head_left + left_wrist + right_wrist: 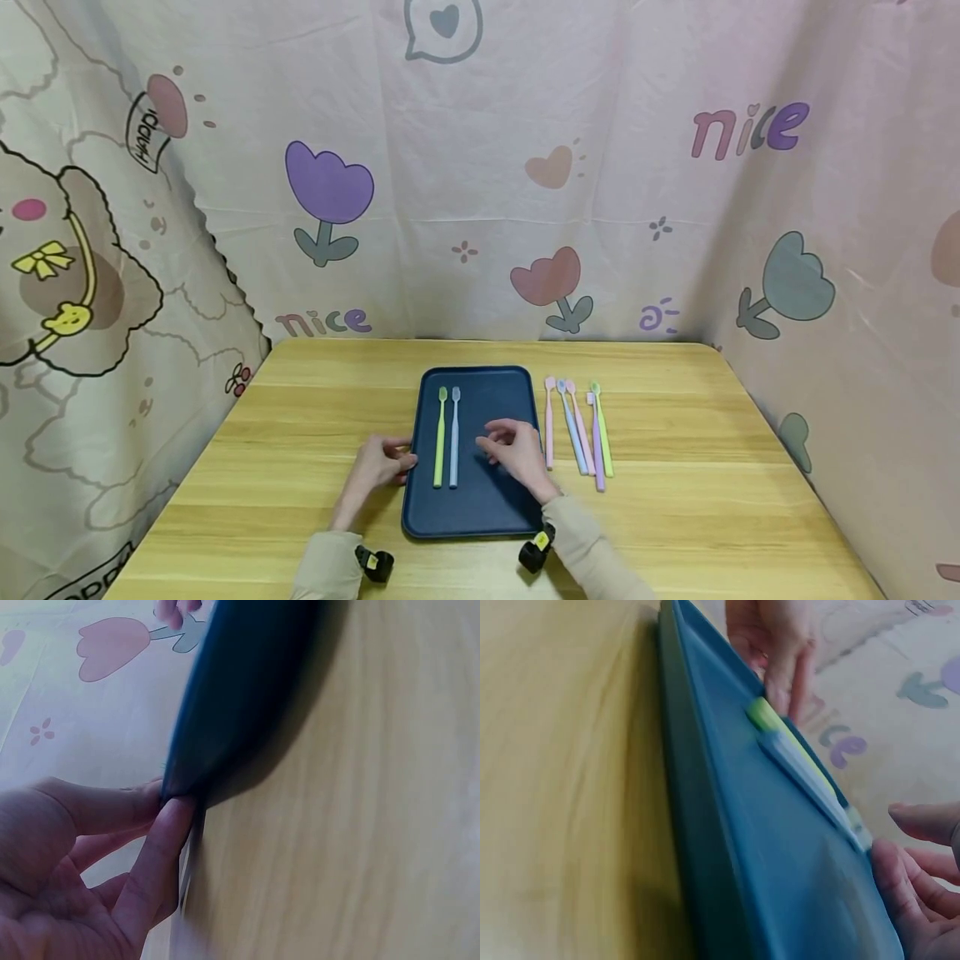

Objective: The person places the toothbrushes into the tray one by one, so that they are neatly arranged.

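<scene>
A dark blue tray (pixel 480 517) lies on the table with a green toothbrush (pixel 440 442) and a blue toothbrush (pixel 454 442) side by side on its left half, heads toward the far end. My left hand (pixel 381 462) pinches the tray's left rim; the left wrist view shows thumb and finger (pixel 161 840) meeting at that edge. Over the right part of the tray hovers my right hand (pixel 516 454), its fingers loosely bent. In the right wrist view a gap shows between the thumb and fingers (pixel 907 889), with nothing in it.
Right of the tray, several more toothbrushes lie on the wooden table (pixel 675 467): a pink toothbrush (pixel 549 425) nearest the tray, then a blue toothbrush (pixel 573 433), another pink, a purple toothbrush (pixel 597 450) and a green toothbrush (pixel 603 433). Printed cloth (pixel 450 167) hangs behind.
</scene>
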The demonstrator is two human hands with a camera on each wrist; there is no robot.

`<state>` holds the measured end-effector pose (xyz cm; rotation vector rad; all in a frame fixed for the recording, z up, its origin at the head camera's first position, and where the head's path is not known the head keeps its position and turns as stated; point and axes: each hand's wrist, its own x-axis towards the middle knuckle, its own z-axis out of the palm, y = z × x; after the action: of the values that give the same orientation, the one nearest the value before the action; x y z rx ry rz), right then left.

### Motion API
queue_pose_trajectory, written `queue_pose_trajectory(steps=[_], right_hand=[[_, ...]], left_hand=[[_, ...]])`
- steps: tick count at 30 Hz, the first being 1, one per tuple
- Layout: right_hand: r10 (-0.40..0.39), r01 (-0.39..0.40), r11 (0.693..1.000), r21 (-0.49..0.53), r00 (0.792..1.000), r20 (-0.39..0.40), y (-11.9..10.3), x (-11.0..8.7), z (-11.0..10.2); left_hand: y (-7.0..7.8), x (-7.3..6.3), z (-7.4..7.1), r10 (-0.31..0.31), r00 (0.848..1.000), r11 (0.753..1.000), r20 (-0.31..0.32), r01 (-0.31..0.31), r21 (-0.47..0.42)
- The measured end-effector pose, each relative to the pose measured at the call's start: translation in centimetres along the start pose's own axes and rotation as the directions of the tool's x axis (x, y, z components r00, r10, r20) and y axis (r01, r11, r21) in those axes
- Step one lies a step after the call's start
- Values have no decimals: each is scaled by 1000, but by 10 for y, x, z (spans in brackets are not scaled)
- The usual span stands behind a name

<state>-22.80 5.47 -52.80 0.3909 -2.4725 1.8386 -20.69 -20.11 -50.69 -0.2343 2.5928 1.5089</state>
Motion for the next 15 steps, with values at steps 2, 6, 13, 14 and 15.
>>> queue_pose_trajectory(steps=[2, 6, 13, 14, 15], right_hand=[[16, -15, 1000, 21, 999, -39, 3, -3, -11], [92, -85, 995, 49, 985, -148, 10, -7, -40], [103, -107, 994, -1, 955, -278, 23, -17, -106], [112, -120, 993, -10, 949, -295, 26, -18, -114], [122, -134, 991, -15, 941, -314, 30, -19, -122]], left_hand=[[0, 0, 0, -3, 1000, 1000, 4, 3, -4], [0, 0, 1, -7, 1000, 1000, 11, 7, -13], [-1, 2, 1, -31, 999, 999, 9, 32, -13], [-1, 2, 1, -32, 999, 999, 10, 32, -14], [-1, 3, 0, -33, 999, 999, 11, 33, -17]])
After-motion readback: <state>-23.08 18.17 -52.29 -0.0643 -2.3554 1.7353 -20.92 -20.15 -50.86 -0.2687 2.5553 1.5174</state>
